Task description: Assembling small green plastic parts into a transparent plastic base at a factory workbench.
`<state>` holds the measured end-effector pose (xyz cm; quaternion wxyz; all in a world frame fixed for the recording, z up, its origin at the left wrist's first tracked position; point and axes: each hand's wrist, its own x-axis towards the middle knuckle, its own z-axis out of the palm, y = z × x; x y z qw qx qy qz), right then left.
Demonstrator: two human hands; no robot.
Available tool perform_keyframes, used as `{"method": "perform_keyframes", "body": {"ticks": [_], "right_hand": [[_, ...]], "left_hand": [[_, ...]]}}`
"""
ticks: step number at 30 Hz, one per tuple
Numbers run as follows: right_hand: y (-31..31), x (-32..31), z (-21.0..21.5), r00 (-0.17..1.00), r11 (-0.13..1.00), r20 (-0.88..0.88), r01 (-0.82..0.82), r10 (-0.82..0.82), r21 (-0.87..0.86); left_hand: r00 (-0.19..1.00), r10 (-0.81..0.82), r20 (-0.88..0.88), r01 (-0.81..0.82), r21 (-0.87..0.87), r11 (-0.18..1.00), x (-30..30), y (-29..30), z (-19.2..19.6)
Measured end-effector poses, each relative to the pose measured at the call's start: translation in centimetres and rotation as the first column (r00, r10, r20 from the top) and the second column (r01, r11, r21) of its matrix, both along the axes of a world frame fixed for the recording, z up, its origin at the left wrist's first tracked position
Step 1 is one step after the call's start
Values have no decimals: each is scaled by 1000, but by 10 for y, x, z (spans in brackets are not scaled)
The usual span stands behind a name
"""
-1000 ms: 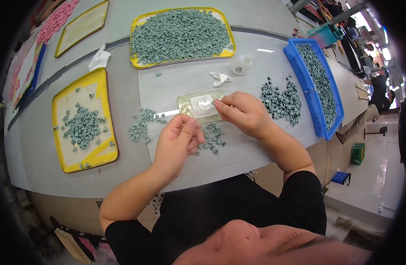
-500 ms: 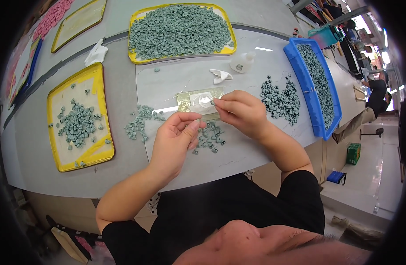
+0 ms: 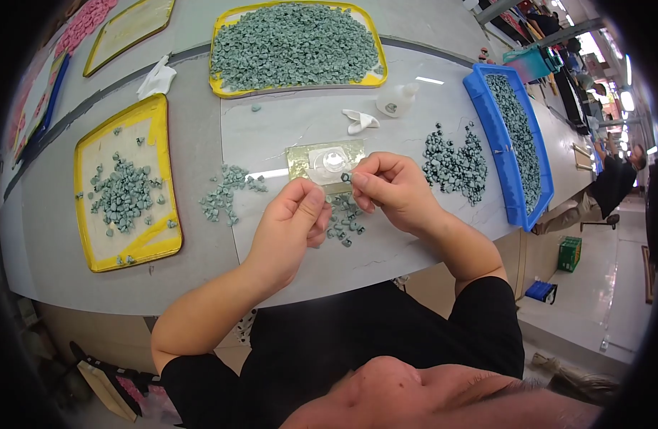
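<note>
Between the thumb and fingertips of my right hand point(image 3: 392, 187) is a small dark green piece point(image 3: 346, 177), too small to make out its exact kind. My left hand point(image 3: 292, 218) is closed in a pinch just to its left; whatever its fingertips hold is hidden. Beyond both hands lies a pale yellowish block point(image 3: 299, 164) with a round clear dish point(image 3: 334, 160) on it. Loose green pieces point(image 3: 345, 223) are scattered beneath and between my hands. Another loose cluster point(image 3: 225, 198) sits left of my left hand, and darker, shiny pieces point(image 3: 454, 166) are spread to my right.
A yellow-rimmed tray point(image 3: 216, 84) heaped with green pieces stands at the back. At left is a second yellow tray point(image 3: 173, 229); at right, a blue bin point(image 3: 504, 164). A white squeeze bottle point(image 3: 397, 100) and a crumpled white cloth point(image 3: 360, 121) lie beyond the block.
My right hand has turned and dipped slightly, bringing the dark piece into clearer sight. The fingers of my left hand have drawn closer together, covering the small bit seen at their tips before.
</note>
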<state>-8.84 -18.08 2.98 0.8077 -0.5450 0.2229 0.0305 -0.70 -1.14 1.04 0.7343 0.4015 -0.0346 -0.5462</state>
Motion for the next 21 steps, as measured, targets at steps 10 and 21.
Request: {"method": "perform_keyframes", "body": {"ticks": [10,21], "right_hand": [[10,-4,-12,771,416,479,306,420,-856],[4,-1,-8,643,197,424,396,638,-897]], "left_hand": [[991,-69,-117,69,-4,998,1,-2,-1],[985,-78,-152,74,-32,997,-1,0,2]]}}
